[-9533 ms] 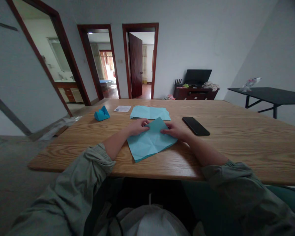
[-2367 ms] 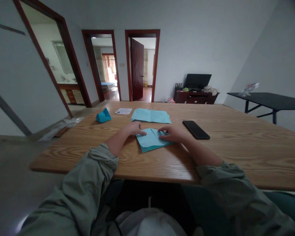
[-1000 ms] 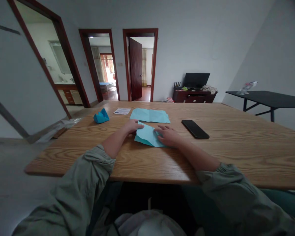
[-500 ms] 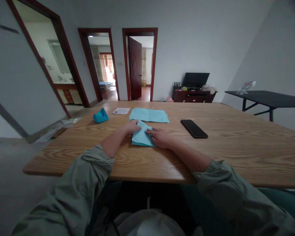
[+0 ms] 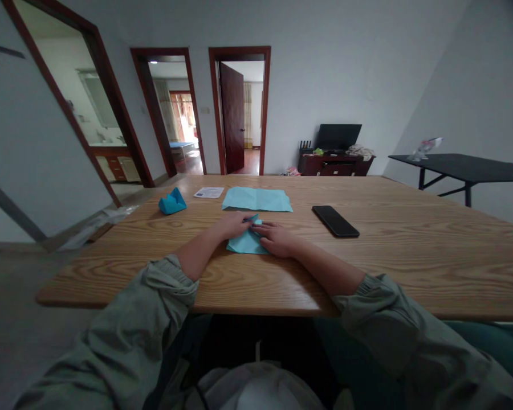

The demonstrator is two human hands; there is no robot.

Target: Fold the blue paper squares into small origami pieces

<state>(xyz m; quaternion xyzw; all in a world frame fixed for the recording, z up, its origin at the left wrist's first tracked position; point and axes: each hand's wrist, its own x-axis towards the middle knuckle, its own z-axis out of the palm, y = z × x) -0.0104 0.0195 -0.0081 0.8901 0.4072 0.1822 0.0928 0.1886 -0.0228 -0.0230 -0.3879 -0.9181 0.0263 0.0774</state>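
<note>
A light blue folded paper [image 5: 247, 244] lies on the wooden table, partly covered by both hands. My left hand [image 5: 234, 225] is closed on the paper's upper left part, where a corner is raised between the fingers. My right hand [image 5: 276, 238] rests on the paper's right side with its fingers stretched out to the left, close to the left fingertips. Beyond the hands, an unfolded light blue sheet [image 5: 257, 200] with creases lies flat. To the left stands a darker blue folded paper piece [image 5: 172, 201].
On the wooden table [image 5: 410, 245], a black phone [image 5: 335, 221] lies right of the hands. A small printed card [image 5: 209, 192] sits behind the left hand. Farther off are a black table [image 5: 465, 166] and a screen [image 5: 338, 137] on a dark cabinet.
My left hand has moved right and inward over the folded paper, carrying its upper left corner over. My right hand stays nearly in place. The view has shifted slightly.
</note>
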